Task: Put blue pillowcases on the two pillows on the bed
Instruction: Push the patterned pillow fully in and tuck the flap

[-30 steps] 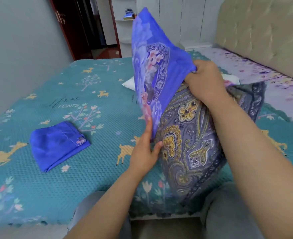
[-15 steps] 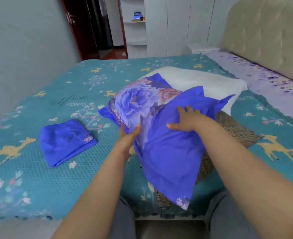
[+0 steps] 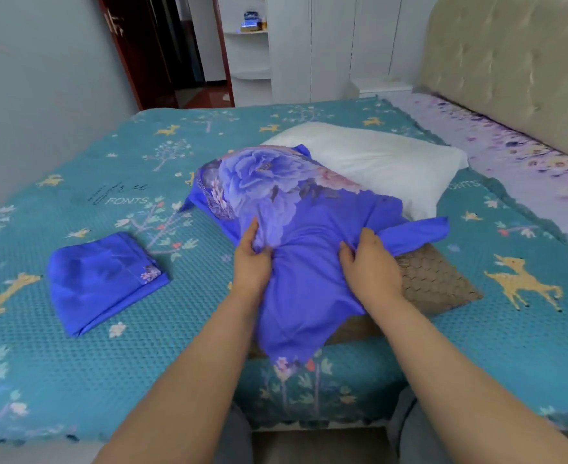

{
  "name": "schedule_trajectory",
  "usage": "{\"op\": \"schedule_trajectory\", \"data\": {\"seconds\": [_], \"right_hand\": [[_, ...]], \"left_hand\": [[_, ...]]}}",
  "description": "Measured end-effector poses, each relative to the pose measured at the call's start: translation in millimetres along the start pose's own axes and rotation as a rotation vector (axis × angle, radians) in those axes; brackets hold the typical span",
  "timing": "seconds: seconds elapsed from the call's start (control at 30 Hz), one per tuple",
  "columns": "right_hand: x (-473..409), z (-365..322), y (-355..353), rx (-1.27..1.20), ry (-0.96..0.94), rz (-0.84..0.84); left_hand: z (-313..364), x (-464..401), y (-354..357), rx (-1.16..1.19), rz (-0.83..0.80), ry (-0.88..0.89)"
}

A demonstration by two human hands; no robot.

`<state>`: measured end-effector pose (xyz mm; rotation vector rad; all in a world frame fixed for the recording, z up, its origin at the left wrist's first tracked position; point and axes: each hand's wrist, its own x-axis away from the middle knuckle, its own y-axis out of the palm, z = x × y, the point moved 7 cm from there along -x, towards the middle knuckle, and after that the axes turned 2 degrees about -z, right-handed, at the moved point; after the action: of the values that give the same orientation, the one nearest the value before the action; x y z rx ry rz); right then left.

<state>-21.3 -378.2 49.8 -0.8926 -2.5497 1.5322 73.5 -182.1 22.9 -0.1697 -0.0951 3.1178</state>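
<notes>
A blue floral pillowcase (image 3: 302,269) lies rumpled over a brownish patterned pillow (image 3: 433,283) near the bed's front edge; the pillow shows only at the right and underneath. My left hand (image 3: 252,262) pinches a bunch of the blue cloth at its left side. My right hand (image 3: 369,266) grips the cloth at its right side, fingers curled into the fabric. Behind them lies a bare white pillow (image 3: 376,162). A second blue pillowcase (image 3: 102,279) sits folded on the bed to the left.
The bed carries a teal spread (image 3: 108,346) with deer and tree prints. A padded beige headboard (image 3: 510,68) stands at the right. A grey wall (image 3: 35,78) borders the left; a dark doorway (image 3: 162,51) and white wardrobe (image 3: 326,45) are beyond.
The pillow went from held upright to lying flat on the bed with the blue case draped over it. Both hands came down and gathered the cloth at its middle.
</notes>
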Motion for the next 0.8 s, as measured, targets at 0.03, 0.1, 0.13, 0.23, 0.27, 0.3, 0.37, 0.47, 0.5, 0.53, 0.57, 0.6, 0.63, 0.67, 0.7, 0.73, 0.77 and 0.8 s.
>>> {"op": "schedule_trajectory", "data": {"seconds": [0.03,0.1,0.13,0.23,0.27,0.3,0.37,0.47,0.5,0.53,0.57,0.6,0.63,0.67,0.7,0.73,0.77,0.8], "right_hand": [[9.8,-10.5,6.5,-0.095,-0.081,-0.076],[30.9,-35.8,15.0,-0.218,-0.262,-0.286],[40.4,-46.2,17.9,-0.202,-0.360,-0.342],[47.5,-57.6,5.6,-0.009,-0.561,-0.214],[40.8,-51.6,2.3,0.054,-0.550,-0.175],[30.6,-42.4,0.7,0.106,-0.506,-0.145],[5.7,-19.7,-4.0,0.149,-0.369,-0.067],[-28.4,1.9,-9.9,0.154,-0.253,0.009],[-35.2,1.7,-8.8,0.165,-0.279,-0.006],[-39.8,-1.3,-6.6,0.124,-0.328,-0.029],[-40.9,-7.0,-7.5,0.014,-0.381,-0.052],[-39.2,-12.1,-11.8,-0.153,-0.402,-0.078],[-36.2,-16.6,-17.9,-0.319,-0.394,-0.103],[-34.0,-19.1,-25.5,-0.431,-0.380,-0.114],[-32.1,-19.6,-31.1,-0.474,-0.379,-0.123],[-30.8,-18.7,-34.4,-0.448,-0.381,-0.143],[-28.9,-15.9,-34.1,-0.361,-0.395,-0.179],[-26.2,-10.0,-29.6,-0.193,-0.410,-0.214]], "left_hand": [[3.7,-6.5,-17.2,-0.069,0.032,0.049],[-1.0,-20.7,-55.4,-0.120,0.121,0.050],[-11.0,-28.1,-73.9,-0.133,0.148,-0.001],[-42.4,-46.6,-110.1,-0.303,0.113,-0.197],[-42.4,-46.8,-113.7,-0.478,0.101,-0.220],[-31.8,-42.9,-113.8,-0.680,0.134,-0.195],[15.2,-22.4,-90.9,-0.848,0.198,0.104],[49.8,30.6,-5.0,-0.878,-0.249,0.418],[42.3,48.7,17.3,-1.051,-0.372,0.420],[35.0,62.6,32.6,-1.226,-0.412,0.442],[33.2,71.5,40.7,-1.331,-0.394,0.464],[34.0,74.6,44.0,-1.347,-0.342,0.484],[38.7,74.7,42.8,-1.311,-0.281,0.481],[45.4,72.0,38.0,-1.240,-0.214,0.450],[51.9,67.7,31.1,-1.156,-0.140,0.404],[58.2,63.0,22.7,-1.080,-0.060,0.369],[62.3,59.3,16.0,-1.019,-0.003,0.339],[64.8,57.9,12.5,-0.962,0.022,0.304]]}}
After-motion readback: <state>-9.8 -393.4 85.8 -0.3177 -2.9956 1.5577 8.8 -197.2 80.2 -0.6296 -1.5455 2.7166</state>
